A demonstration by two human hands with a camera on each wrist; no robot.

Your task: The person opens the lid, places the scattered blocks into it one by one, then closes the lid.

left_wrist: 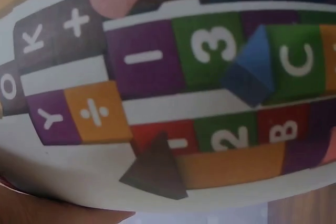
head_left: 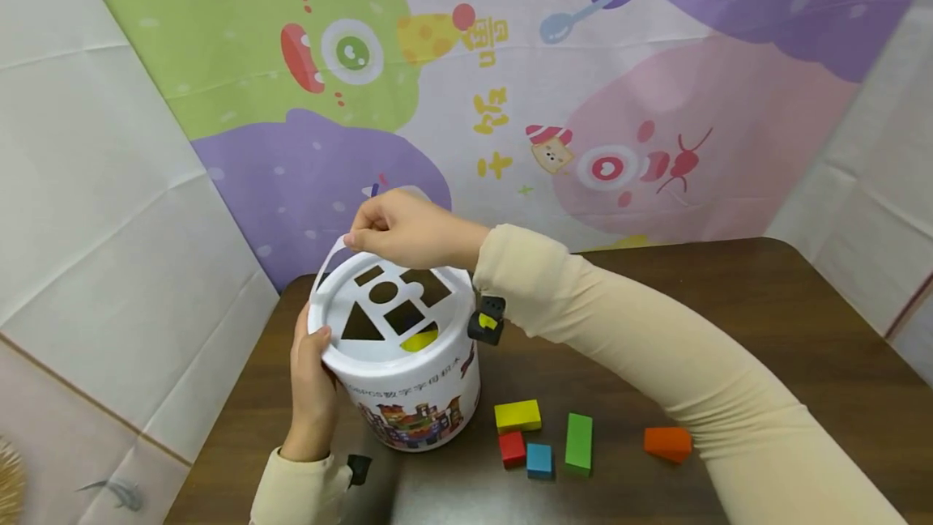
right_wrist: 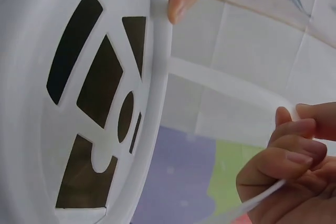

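A white bucket [head_left: 415, 403] with printed blocks on its side stands on the table, slightly tilted in the head view. Its lid [head_left: 342, 282] has cut-out shapes, and something yellow [head_left: 421, 338] shows through one hole. My left hand [head_left: 312, 379] grips the bucket's left side, thumb at the lid's rim. In the left wrist view the printed wall [left_wrist: 152, 56] fills most of the picture. Above the lid my right hand [head_left: 415, 229] holds the thin white handle [head_left: 325, 266] in curled fingers. The right wrist view shows the raised handle [right_wrist: 226, 85] running into that hand [right_wrist: 294, 166].
On the brown table [head_left: 612, 330], right of the bucket, lie a yellow block [head_left: 518, 416], a red block [head_left: 513, 450], a blue block [head_left: 539, 461] and a green block [head_left: 579, 444]. An orange block [head_left: 666, 444] lies near the right sleeve. A cartoon-printed cloth [head_left: 496, 209] hangs behind.
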